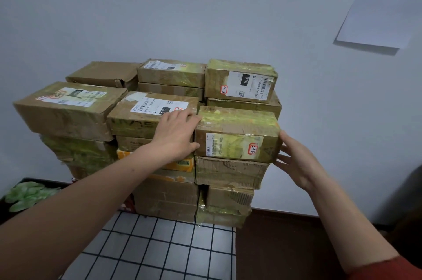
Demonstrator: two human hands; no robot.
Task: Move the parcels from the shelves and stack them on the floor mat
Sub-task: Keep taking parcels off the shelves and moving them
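Since the camera looks down over both arms, the closest thing is the checked floor mat [159, 254], white with a dark grid, with dark floor [285, 245] to its right. The stack of parcels [166, 199] sits on the far end of the mat, right up against the wall [205, 5].

Both hands are on the top front-right parcel [237, 129], the one with the red-edged "3-1-7" sticker. It rests on a crumpled box [230, 172] at the top of that column. The left hand [175, 133] has its grip wrapped round the parcel's left end, fingers over the top edge and thumb on the front, though how tight it is I honestly can't tell. The right hand [296, 163] is wide open, straight fingers touching the right end.

Just left of that one sits a parcel labelled 010 [146, 115], then a bigger parcel [68, 110]. Behind them there's another row, and a white paper sheet [383, 5] hangs on the wall, up right.
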